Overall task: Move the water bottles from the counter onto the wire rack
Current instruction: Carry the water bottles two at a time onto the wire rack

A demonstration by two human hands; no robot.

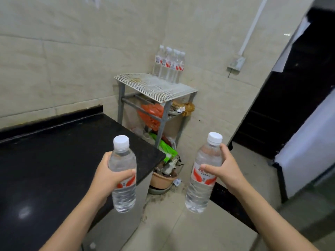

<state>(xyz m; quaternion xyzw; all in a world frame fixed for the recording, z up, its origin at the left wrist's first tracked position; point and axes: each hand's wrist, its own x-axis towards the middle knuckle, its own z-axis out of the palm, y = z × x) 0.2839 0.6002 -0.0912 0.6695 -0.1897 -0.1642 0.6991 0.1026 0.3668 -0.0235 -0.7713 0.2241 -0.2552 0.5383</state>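
— Left hand (108,171) first: what did it have?
— It gripped a clear water bottle, the left bottle (124,192). Its fingers were wrapped round the middle at the red-and-white label, white cap up. That bottle hung in the air above the front right corner of the counter (54,160).
— And the right hand (223,169)?
— Much the same. It clasped the right bottle (200,192) round the upper half, thumb across the label. The bottle's top leaned a little to the right, and it was held over the floor (172,223), apart from the counter's edge.
— Were any on the rack (145,86)?
— A cluster of bottles (169,67) stood upright at the back right corner of its top shelf, close to the wall (72,60). Four caps showed clearly; I could not tell whether more stood behind.
— Anything underneath?
— A red bag (152,113) lay on a lower level, with a green packet (167,150) below it. A pink basin (161,180) of rubbish sat on the floor beside the counter's end. A socket box (236,64) was fixed to the wall right of the rack.
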